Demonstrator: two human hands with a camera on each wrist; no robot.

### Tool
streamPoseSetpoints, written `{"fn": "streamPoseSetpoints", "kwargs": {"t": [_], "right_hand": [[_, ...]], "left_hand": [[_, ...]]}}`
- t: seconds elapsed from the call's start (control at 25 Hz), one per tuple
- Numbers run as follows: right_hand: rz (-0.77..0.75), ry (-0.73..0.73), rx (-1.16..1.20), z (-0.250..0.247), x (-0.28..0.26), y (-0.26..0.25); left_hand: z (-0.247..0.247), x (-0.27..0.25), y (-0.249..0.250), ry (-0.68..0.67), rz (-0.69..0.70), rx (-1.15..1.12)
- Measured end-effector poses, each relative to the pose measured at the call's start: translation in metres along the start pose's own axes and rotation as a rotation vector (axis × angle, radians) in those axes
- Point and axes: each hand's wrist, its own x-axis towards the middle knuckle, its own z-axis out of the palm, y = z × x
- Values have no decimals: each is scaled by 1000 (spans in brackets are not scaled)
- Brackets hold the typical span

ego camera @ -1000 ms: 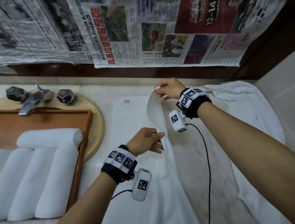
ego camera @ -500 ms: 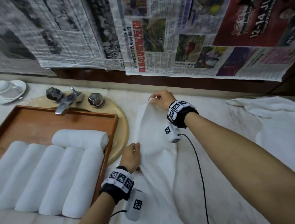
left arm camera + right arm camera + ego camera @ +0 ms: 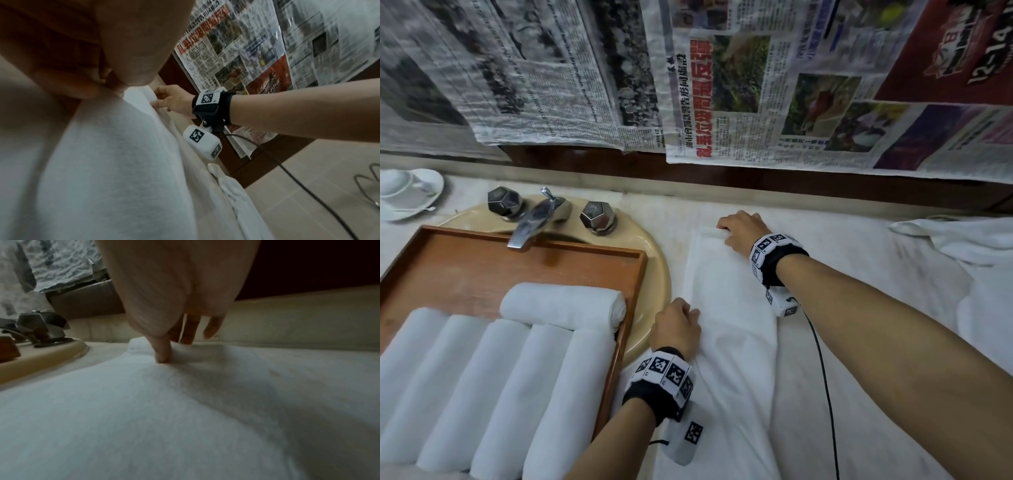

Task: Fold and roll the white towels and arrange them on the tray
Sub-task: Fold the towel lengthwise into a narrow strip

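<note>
A white towel [image 3: 729, 308] lies on the counter, folded lengthwise into a long strip. My right hand [image 3: 739, 229] pinches its far corner against the counter; the right wrist view shows the thumb [image 3: 162, 352] pressed into the cloth [image 3: 185, 418]. My left hand [image 3: 676, 323] grips the strip's left edge nearer to me, fingers curled. The left wrist view shows the towel [image 3: 102, 162] and the right hand [image 3: 172, 100] at its far end. To the left, the wooden tray [image 3: 482, 253] holds several rolled white towels [image 3: 493, 383] side by side and one roll [image 3: 561, 305] laid crosswise behind them.
The tray rests over a beige basin [image 3: 654, 274] with a chrome faucet [image 3: 534, 219]. A cup and saucer [image 3: 404, 195] stand at the far left. Another loose white towel [image 3: 962, 240] lies at the right. Newspapers [image 3: 722, 85] hang on the wall. A black cable [image 3: 822, 377] trails from my right wrist.
Both hands carried the lifted half of the towel over to the left and lowered it flat onto the counter. The camera view shifted to the left.
</note>
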Motion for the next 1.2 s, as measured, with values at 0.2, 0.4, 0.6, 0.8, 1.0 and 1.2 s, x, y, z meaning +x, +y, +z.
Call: {"fn": "streamPoseSetpoints", "kwargs": {"t": [0.2, 0.4, 0.6, 0.8, 1.0, 1.2], "right_hand": [[18, 23, 63, -5, 1, 0], [38, -14, -29, -8, 5, -8], [49, 11, -144, -1, 3, -13], [36, 37, -248, 10, -11, -24], [-583, -171, -224, 42, -82, -6], [-33, -108, -217, 40, -73, 46]], "left_hand": [[4, -3, -4, 15, -31, -94], [0, -4, -13, 43, -71, -128], [1, -5, -12, 54, -113, -105], [4, 1, -10, 60, -152, 4], [9, 13, -12, 42, -175, 88], [10, 15, -11, 38, -212, 91]]}}
